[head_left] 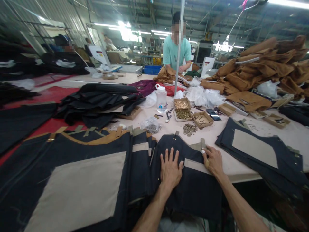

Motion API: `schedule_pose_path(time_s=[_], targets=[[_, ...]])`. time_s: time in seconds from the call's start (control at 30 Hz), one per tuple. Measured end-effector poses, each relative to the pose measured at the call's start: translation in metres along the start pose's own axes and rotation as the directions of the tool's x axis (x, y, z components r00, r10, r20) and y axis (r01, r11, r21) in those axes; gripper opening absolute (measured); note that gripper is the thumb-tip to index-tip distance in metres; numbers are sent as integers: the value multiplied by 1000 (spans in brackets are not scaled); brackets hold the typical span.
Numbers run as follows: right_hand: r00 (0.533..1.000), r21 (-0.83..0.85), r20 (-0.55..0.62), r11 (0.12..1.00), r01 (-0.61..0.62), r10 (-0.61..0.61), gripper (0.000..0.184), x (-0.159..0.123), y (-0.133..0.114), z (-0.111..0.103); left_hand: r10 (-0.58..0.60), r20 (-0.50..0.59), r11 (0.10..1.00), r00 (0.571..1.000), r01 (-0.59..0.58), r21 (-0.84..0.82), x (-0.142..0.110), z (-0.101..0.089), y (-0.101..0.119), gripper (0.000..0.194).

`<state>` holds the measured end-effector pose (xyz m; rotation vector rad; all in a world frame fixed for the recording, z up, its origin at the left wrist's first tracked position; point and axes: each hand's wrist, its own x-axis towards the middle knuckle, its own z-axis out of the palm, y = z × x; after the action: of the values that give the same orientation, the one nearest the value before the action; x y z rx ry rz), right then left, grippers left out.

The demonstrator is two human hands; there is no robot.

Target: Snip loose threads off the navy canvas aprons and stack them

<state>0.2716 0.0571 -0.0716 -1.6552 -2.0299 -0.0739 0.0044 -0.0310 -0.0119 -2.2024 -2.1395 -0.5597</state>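
Observation:
A dark navy garment piece (193, 190) with a beige strip and short tabs lies at the table's front edge. My left hand (171, 169) rests flat on it, fingers spread. My right hand (213, 160) has its thumb and fingers closed at the piece's upper right edge, just below a grey-beige tab (203, 143). Something white shows at a fingertip of that hand. To the left is a stack of similar dark pieces (140, 164), beside a large one with a beige patch (82, 190). Another dark pile (256, 148) lies to the right.
Small boxes of metal parts (182, 114) and a loose heap of metal pieces (190, 129) stand ahead. Nearby are a water jug (161, 100), a phone (213, 115) and a pole (179, 54). Brown garments (265, 69) are piled at right; a person (176, 51) stands across the table.

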Motion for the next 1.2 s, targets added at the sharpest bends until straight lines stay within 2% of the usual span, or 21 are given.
schedule_pose_path(time_s=[0.1, 0.17, 0.27, 0.37, 0.43, 0.57, 0.83, 1.2], targets=[[998, 94, -61, 996, 0, 6, 31, 33, 13, 8, -11, 7, 1000, 1000, 11, -4, 1, 3, 0, 59], [998, 181, -56, 983, 17, -7, 32, 64, 14, 16, -14, 11, 1000, 1000, 14, -7, 1, 5, 0, 60], [996, 230, 83, 973, 19, -39, 27, 113, 5, 32, -17, 10, 1000, 1000, 17, -10, -1, 5, 0, 61], [970, 125, 242, 992, -22, -8, 23, 149, -6, 48, -20, 7, 1000, 1000, 21, -13, -1, 4, -1, 61], [956, 71, 294, 997, -30, 8, 21, 162, -9, 55, -23, 4, 1000, 1000, 23, -17, -1, 4, -1, 61], [945, 21, 328, 1000, -23, 15, 21, 172, -3, 62, -30, 0, 999, 1000, 30, -32, -2, 6, -3, 61], [922, -84, 383, 996, -24, 55, 22, 169, 6, 71, -36, 2, 998, 999, 36, -61, -2, 6, -2, 62], [904, -81, 421, 989, 127, -81, 20, 159, 5, 59, -51, 15, 992, 999, 52, -119, -4, 5, -1, 63]])
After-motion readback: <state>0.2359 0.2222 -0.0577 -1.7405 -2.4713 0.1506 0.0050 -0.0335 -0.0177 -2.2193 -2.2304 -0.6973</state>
